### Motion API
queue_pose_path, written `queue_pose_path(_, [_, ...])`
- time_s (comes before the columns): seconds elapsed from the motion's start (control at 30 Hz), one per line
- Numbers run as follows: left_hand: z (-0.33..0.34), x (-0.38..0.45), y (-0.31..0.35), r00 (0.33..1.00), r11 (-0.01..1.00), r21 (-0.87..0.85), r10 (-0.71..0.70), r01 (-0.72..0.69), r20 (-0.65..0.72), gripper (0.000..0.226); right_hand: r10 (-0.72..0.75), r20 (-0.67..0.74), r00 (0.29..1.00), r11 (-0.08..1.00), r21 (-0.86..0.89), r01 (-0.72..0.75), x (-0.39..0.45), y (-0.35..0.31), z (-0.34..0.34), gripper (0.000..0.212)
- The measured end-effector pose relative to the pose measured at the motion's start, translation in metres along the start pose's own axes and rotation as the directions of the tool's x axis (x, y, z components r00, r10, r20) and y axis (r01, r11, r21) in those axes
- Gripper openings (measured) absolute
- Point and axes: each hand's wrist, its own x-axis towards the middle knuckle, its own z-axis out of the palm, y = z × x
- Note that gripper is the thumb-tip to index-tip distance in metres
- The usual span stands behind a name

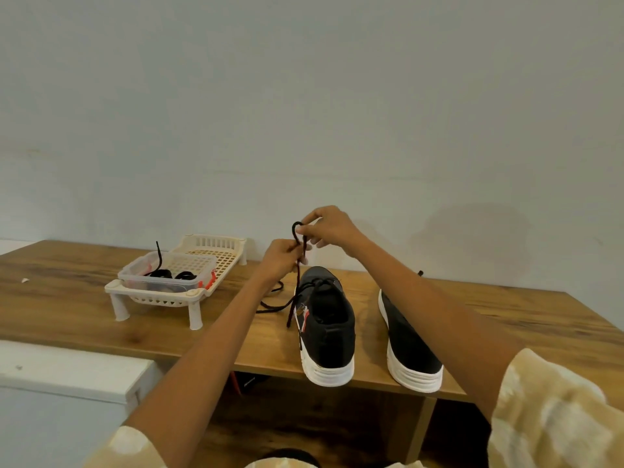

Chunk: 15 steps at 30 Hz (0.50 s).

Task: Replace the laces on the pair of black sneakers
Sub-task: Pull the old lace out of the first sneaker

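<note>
Both hands meet above the toe of the left shoe. The left hand [282, 260] is closed in a pinch on the black lace [298, 265], and the right hand [329, 231] pinches the same lace just above it, where the lace bends into a small loop. From the grip the lace drops to the eyelets of the left shoe [326, 327]; more of it trails on the table [67, 298] to the left of that shoe. The right shoe [410, 346] stands just beside it, apart, both heels at the near edge of the table. Toward the far left corner stands a cream rack [189, 292] holding a clear box [169, 273] with black laces [165, 273] inside.
</note>
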Motion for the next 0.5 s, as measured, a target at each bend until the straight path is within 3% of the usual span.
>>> queue_pose_path(0.1, [-0.011, 0.002, -0.026, 0.971, 0.963, 0.225, -0.099, 0.149, -0.219, 0.025, 0.081, 0.155, 0.984, 0.99, -0.131, -0.061, -0.005, 0.019, 0.005, 0.03])
queue_pose_path(0.17, [-0.018, -0.001, -0.043, 0.972, 0.813, 0.535, -0.166, 0.23, -0.165, 0.026, 0.154, 0.345, 0.926, 0.916, -0.402, -0.003, -0.008, 0.033, 0.003, 0.033])
queue_pose_path(0.23, [-0.017, -0.006, -0.047, 0.979, 0.683, 0.705, -0.189, 0.188, -0.078, 0.033, 0.233, 0.476, 0.848, 0.836, -0.544, 0.076, -0.011, 0.039, 0.003, 0.033])
queue_pose_path(0.3, [-0.008, -0.008, -0.038, 0.993, 0.726, 0.685, -0.11, 0.059, 0.032, 0.049, 0.277, 0.543, 0.793, 0.824, -0.559, 0.095, -0.012, 0.037, 0.002, 0.025])
queue_pose_path(0.37, [0.002, -0.01, -0.022, 0.977, 0.901, 0.434, -0.087, -0.006, 0.194, 0.055, 0.315, 0.555, 0.77, 0.802, -0.589, 0.097, -0.014, 0.033, 0.005, 0.015])
queue_pose_path(0.43, [0.01, -0.012, -0.006, 0.907, 0.973, 0.208, -0.173, 0.097, 0.383, 0.054, 0.283, 0.505, 0.815, 0.748, -0.649, 0.142, -0.017, 0.034, 0.012, 0.025])
queue_pose_path(0.5, [0.014, -0.014, 0.002, 0.862, 0.96, 0.269, -0.201, 0.079, 0.466, 0.049, 0.209, 0.398, 0.893, 0.664, -0.728, 0.169, -0.023, 0.041, 0.022, 0.032])
